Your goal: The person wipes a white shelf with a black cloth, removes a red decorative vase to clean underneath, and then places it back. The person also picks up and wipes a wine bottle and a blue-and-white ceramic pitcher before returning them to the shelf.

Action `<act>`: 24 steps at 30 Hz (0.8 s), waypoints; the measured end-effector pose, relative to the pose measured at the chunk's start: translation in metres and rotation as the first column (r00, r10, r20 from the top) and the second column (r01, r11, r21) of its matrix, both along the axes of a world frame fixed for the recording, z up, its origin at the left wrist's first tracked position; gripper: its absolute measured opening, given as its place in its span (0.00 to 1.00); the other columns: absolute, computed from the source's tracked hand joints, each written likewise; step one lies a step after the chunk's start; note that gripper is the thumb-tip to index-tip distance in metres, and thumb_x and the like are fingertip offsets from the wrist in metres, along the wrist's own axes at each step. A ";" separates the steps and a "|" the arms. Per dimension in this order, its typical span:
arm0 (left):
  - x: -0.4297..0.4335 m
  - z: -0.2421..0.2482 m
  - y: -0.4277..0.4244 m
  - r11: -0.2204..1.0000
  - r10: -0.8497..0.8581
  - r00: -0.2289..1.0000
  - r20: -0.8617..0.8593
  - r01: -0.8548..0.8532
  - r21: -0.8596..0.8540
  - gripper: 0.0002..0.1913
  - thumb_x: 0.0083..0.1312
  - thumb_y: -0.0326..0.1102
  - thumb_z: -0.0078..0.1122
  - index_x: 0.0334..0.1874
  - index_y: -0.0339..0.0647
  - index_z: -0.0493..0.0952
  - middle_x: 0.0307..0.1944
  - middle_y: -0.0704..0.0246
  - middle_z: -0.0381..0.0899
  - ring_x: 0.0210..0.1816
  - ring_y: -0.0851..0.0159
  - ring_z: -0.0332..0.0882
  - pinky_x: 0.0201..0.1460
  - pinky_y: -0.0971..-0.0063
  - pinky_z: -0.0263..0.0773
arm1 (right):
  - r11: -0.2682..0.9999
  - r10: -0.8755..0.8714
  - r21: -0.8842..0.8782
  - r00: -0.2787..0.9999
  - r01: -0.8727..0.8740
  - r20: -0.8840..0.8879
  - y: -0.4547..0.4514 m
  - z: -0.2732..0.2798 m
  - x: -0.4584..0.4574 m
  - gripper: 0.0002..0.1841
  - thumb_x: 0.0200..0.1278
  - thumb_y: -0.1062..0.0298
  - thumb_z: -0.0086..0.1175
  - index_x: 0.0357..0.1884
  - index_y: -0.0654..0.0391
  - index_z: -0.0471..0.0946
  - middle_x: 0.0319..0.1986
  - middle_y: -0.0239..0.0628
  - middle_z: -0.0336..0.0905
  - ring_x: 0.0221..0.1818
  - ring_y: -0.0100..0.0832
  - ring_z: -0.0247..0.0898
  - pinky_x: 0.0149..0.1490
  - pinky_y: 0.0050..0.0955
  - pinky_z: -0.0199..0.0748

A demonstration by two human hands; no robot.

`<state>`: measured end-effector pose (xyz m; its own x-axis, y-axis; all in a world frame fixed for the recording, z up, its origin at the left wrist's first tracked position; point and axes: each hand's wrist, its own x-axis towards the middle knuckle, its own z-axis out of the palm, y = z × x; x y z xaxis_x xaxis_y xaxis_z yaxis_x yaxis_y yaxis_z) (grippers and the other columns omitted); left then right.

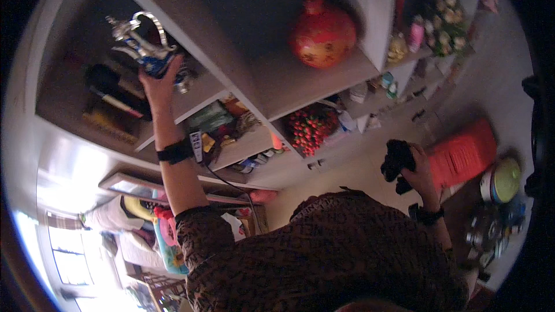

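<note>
My left hand [159,84] reaches up into a shelf compartment and grips the base of an ornate silver-coloured jug with blue parts [151,60]. The curved handle and pointed top of the jug tilt away from the fingers. At the right, my right hand [421,174] is closed around a bunched black cloth [396,159], beside a red plastic stool or box [464,154]. Both wrists carry dark bands. A large red gourd-shaped ornament [325,34] stands in the neighbouring compartment.
Below the jug's compartment, lower shelves [243,147] hold assorted items and a white power strip [196,147] with a hanging cable. Red berry decorations [310,128] fill another compartment. A pot with a greenish lid [505,180] and glassware stand at right. Flowers [446,26] occupy the upper right.
</note>
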<state>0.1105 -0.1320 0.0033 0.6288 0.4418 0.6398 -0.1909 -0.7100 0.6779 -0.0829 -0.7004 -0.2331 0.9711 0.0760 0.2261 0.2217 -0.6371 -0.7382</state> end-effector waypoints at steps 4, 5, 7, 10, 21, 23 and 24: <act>-0.003 0.001 -0.006 0.991 -0.065 0.991 0.117 0.078 -0.104 0.53 0.43 0.45 0.82 0.65 0.20 0.58 0.57 0.54 0.70 0.54 0.63 0.70 0.59 0.75 0.67 | 0.994 -0.075 -0.078 0.997 0.073 -0.025 0.010 0.006 -0.012 0.30 0.42 0.70 0.58 0.53 0.66 0.71 0.56 0.48 0.70 0.49 0.52 0.74 0.52 0.41 0.74; -0.004 0.001 -0.008 0.999 0.014 0.994 0.108 -0.009 -0.049 0.53 0.43 0.44 0.82 0.64 0.20 0.58 0.57 0.54 0.70 0.54 0.63 0.71 0.58 0.75 0.67 | 0.993 -0.081 -0.087 0.996 0.077 -0.034 0.012 0.006 -0.014 0.30 0.41 0.70 0.58 0.53 0.66 0.71 0.56 0.49 0.71 0.49 0.52 0.73 0.52 0.41 0.73; -0.005 0.000 -0.014 0.992 -0.018 0.990 0.139 0.035 -0.123 0.51 0.44 0.42 0.82 0.64 0.21 0.60 0.57 0.54 0.70 0.54 0.64 0.71 0.58 0.76 0.68 | 0.992 -0.086 -0.096 0.996 0.082 -0.032 0.013 0.006 -0.018 0.31 0.40 0.70 0.58 0.53 0.66 0.71 0.56 0.49 0.71 0.50 0.52 0.73 0.53 0.41 0.73; -0.010 -0.004 -0.020 0.986 -0.042 0.985 0.165 0.067 -0.150 0.50 0.46 0.40 0.81 0.66 0.23 0.58 0.58 0.54 0.70 0.55 0.63 0.71 0.59 0.74 0.69 | 0.989 -0.095 -0.118 0.995 0.094 -0.005 0.012 0.004 -0.020 0.31 0.39 0.70 0.58 0.53 0.66 0.72 0.56 0.49 0.71 0.51 0.52 0.72 0.54 0.41 0.72; -0.030 -0.010 -0.020 0.957 -0.094 0.971 0.220 0.149 -0.249 0.51 0.47 0.37 0.81 0.69 0.27 0.56 0.60 0.57 0.69 0.57 0.65 0.69 0.62 0.75 0.64 | 0.997 0.012 -0.071 0.992 -0.021 -0.129 0.018 0.012 0.032 0.31 0.42 0.72 0.57 0.55 0.65 0.70 0.57 0.46 0.70 0.54 0.50 0.72 0.56 0.38 0.73; -0.048 -0.009 -0.029 0.955 -0.084 0.973 0.215 0.140 -0.262 0.50 0.48 0.33 0.80 0.69 0.29 0.55 0.59 0.57 0.68 0.55 0.64 0.70 0.58 0.76 0.68 | 0.992 0.021 -0.123 0.992 -0.036 -0.126 0.020 0.013 0.040 0.31 0.43 0.72 0.58 0.55 0.65 0.70 0.57 0.45 0.69 0.54 0.50 0.72 0.55 0.38 0.74; -0.057 -0.006 -0.033 0.962 -0.054 0.979 0.195 0.104 -0.253 0.49 0.49 0.32 0.79 0.70 0.29 0.55 0.59 0.58 0.68 0.55 0.64 0.71 0.57 0.76 0.69 | 0.990 0.036 -0.136 0.995 -0.048 -0.089 0.021 0.013 0.043 0.30 0.43 0.71 0.58 0.55 0.65 0.70 0.58 0.44 0.69 0.54 0.50 0.72 0.55 0.38 0.74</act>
<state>0.0533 -0.1651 -0.0029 0.5500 0.5623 0.6175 -0.3787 -0.4911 0.7845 -0.0400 -0.6797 -0.2201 0.9818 0.1415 0.1263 0.1897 -0.7258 -0.6612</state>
